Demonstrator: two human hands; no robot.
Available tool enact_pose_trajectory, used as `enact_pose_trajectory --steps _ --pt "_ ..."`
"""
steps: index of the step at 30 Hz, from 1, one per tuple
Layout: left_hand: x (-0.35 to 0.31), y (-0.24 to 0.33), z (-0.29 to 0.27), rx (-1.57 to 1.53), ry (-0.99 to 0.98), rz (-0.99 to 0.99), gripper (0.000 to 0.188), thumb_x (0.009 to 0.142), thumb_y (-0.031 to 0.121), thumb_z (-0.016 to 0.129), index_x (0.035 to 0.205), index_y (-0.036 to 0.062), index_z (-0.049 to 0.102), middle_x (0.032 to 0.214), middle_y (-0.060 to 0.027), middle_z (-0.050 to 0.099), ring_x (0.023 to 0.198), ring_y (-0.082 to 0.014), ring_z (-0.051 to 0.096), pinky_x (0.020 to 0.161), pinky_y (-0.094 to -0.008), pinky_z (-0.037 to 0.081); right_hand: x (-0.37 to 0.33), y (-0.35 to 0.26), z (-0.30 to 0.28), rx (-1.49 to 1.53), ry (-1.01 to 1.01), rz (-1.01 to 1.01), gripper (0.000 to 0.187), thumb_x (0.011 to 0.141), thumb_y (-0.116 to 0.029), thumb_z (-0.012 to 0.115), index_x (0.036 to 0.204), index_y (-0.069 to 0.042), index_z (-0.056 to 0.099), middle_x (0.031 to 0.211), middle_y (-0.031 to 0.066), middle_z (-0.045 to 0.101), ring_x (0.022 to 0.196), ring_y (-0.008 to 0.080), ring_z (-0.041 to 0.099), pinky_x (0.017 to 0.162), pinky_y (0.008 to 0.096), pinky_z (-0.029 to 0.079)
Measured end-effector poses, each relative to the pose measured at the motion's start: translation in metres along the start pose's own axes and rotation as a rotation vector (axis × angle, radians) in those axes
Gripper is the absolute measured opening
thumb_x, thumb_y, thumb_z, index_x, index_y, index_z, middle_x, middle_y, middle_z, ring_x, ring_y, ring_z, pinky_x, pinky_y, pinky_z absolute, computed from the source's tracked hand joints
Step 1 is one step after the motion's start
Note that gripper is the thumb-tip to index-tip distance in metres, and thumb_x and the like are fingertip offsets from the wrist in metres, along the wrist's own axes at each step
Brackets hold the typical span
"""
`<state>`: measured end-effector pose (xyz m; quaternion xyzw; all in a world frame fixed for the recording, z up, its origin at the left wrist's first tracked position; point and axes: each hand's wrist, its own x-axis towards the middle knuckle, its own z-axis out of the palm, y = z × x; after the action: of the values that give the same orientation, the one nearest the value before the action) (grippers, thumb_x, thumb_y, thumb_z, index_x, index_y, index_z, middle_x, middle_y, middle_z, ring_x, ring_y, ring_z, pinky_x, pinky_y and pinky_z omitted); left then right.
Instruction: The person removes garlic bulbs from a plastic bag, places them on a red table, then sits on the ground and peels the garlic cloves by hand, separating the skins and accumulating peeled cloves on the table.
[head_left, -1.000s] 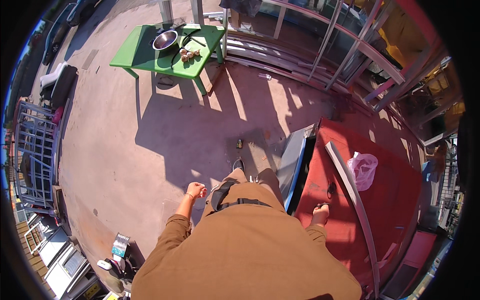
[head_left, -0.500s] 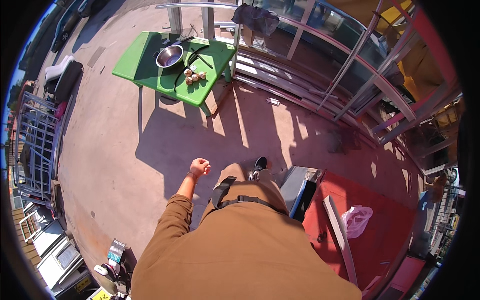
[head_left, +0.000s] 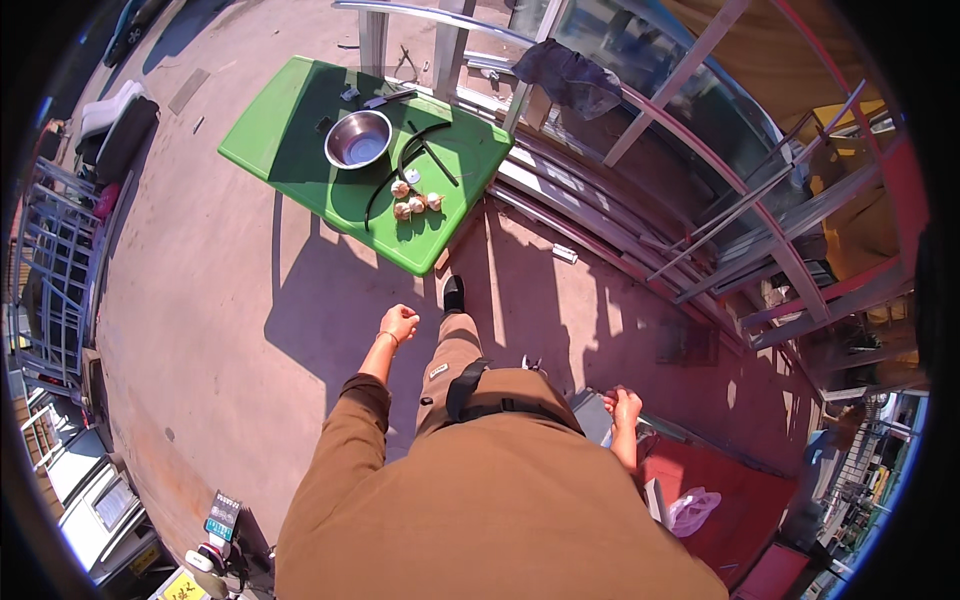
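My left hand (head_left: 400, 323) hangs over the concrete, its fingers curled in, with nothing seen in them. My right hand (head_left: 622, 403), also loosely closed and seemingly bare, is above the corner of a red sheet. Ahead of me stands a green plastic table (head_left: 270, 105), and neither hand touches it. On it are a steel bowl (head_left: 358, 140), several garlic bulbs (head_left: 416, 206), thin black strips (head_left: 438, 160) and what looks like a knife (head_left: 388, 99) with a dark handle. A small white round piece (head_left: 412, 176) lies by the garlic.
Metal and glass frames (head_left: 680, 110) lean along the right, a dark cloth (head_left: 568, 78) draped over one. On the red sheet (head_left: 720, 475) lies a pink plastic bag (head_left: 694, 510). At the left are a metal rack (head_left: 60, 250) and a seat-like item (head_left: 115, 125).
I have stepped toward the green table, which now appears larger and nearer, one foot close to its corner. My right hand has come into view on the right; my left hand stays curled.
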<state>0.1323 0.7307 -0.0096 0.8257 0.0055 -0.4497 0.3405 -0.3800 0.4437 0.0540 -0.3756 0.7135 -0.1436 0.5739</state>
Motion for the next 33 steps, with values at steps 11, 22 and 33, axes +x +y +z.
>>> enact_pose_trajectory --steps 11,22,33 --pt "0.18 0.154 -0.075 0.811 0.103 0.28 0.079 0.075 0.034 0.088 0.144 0.0232 0.051 0.163 -0.0193 0.022 0.14 -0.0439 0.038 0.109 -0.0482 0.047 0.043 -0.126 0.347 -0.385 -0.399 -0.21 0.008 0.096 -0.01 0.064 0.099 -0.003 0.063 0.084 0.0076 0.071 0.063 0.0117 0.066 0.051 0.0239 0.049" --pt "0.282 0.162 -0.056 0.878 0.192 0.431 0.083 0.06 0.042 0.096 0.132 0.023 0.059 0.165 -0.0219 0.013 0.147 -0.048 0.024 0.104 -0.0539 0.051 0.076 -0.175 0.61 -0.971 -0.583 -0.756 0.051 0.084 -0.008 0.073 0.132 -0.014 0.057 0.134 0.0181 0.055 0.113 0.0374 0.062 0.095 0.0474 0.053" --pt "0.328 0.124 -0.044 0.905 0.348 0.727 0.049 0.075 0.037 0.084 0.119 0.0235 0.065 0.152 -0.015 0.036 0.133 -0.0403 0.045 0.103 -0.0499 0.049 0.113 -0.118 0.706 -1.13 -0.428 -0.941 0.019 0.083 -0.018 0.068 0.096 -0.004 0.071 0.109 0.0172 0.06 0.098 0.0333 0.064 0.076 0.0415 0.059"
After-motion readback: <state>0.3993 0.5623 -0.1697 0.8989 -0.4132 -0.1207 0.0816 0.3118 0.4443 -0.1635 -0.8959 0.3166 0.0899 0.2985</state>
